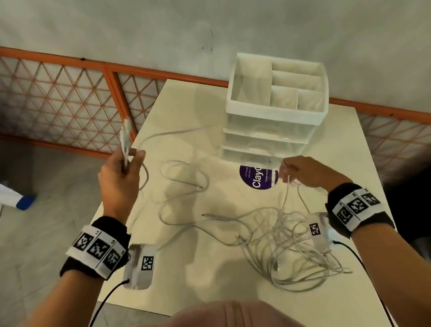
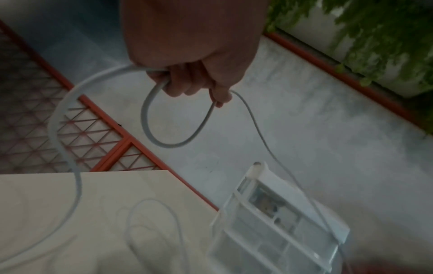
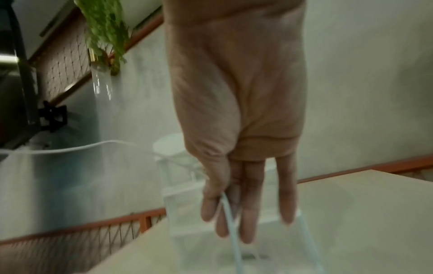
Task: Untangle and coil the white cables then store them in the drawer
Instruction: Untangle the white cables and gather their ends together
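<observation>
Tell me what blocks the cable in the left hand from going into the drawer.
The drawers look shut in the head view, so one must be pulled open first. The cable in the left hand also trails back into the tangled pile near the right hand.

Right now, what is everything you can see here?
table: one, cream, centre.
white cables: several, tangled on the table's near right; loose loops trail left.
drawer organiser: one, clear and white, far side of table.
round sticker: one, purple, before the organiser.
lattice fence: orange, behind.
plants: green, along the wall.
left hand: raised, grips a cable loop.
right hand: pinches strands above the tangle.
wristbands: two, black, with markers.
</observation>
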Demonstrator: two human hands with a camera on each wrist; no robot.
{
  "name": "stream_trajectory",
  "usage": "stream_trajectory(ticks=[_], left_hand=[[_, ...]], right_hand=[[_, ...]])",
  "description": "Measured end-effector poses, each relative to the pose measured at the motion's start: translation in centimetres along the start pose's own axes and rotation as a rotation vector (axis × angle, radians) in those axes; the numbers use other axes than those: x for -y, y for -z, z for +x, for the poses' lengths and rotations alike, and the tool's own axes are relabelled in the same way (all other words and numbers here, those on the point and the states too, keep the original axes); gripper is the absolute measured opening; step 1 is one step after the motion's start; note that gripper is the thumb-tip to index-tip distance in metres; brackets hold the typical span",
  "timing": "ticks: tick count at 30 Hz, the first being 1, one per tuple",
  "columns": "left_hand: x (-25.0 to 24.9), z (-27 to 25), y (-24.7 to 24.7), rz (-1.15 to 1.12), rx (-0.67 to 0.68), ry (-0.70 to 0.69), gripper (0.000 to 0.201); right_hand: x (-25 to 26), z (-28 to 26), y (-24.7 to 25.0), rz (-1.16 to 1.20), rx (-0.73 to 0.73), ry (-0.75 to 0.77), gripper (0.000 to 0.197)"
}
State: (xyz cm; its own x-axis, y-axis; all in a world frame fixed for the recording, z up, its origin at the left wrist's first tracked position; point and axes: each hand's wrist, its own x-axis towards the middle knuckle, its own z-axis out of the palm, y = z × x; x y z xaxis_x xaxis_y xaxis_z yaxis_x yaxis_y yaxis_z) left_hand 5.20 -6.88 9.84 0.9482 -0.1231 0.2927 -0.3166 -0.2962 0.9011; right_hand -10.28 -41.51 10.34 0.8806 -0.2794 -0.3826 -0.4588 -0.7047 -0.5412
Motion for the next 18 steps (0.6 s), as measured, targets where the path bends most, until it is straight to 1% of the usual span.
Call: stream_trajectory(ticks=[2,4,6,9,11,12,13,14,16,18], left_hand=[[0.5,-0.8,-0.6,0.134,0.077,-0.037,0.016],[0.9,-1.4,-0.9,0.237,0.151,-0.066,0.017],[1.6,-1.6,-0.8,0.253,0.214,-0.059,0.016],[2.3,-1.6,-0.4,0.268,0.252,-0.062,0.016],[2.4,-1.7,0.0,0.281,0.248,-0.046,0.018],[2.5,-1.6,0.2,0.287,0.242,-0.031,0.018],[2.6,-1.6,0.4,0.3,0.233,-0.018,0.018],[2.8,-1.5,0.6,0.323,0.226,-0.006,0.017],[3.5,-1.4,1.3,0.364,0.223,0.035,0.015],[4.6,-1.3,2.2,0.411,0.242,0.105,0.008]], right_hand=[[2.0,-0.6,0.9,0.167,-0.148,0.109,0.031],[4.2,-1.1,2.1,0.189,-0.302,0.261,0.024],[6.4,-1.9,3.5,0.25,-0.423,0.386,0.021],[9.6,-4.1,5.5,0.35,-0.518,0.544,0.024],[11.4,-5.6,6.1,0.375,-0.527,0.634,0.025],[12.1,-6.3,6.1,0.382,-0.496,0.669,0.024],[12.7,-6.8,5.8,0.39,-0.424,0.696,0.024],[13.0,-7.2,5.3,0.395,-0.32,0.709,0.024],[13.4,-7.3,3.4,0.386,-0.031,0.684,0.023],[13.2,-6.5,0.3,0.275,0.295,0.595,0.024]])
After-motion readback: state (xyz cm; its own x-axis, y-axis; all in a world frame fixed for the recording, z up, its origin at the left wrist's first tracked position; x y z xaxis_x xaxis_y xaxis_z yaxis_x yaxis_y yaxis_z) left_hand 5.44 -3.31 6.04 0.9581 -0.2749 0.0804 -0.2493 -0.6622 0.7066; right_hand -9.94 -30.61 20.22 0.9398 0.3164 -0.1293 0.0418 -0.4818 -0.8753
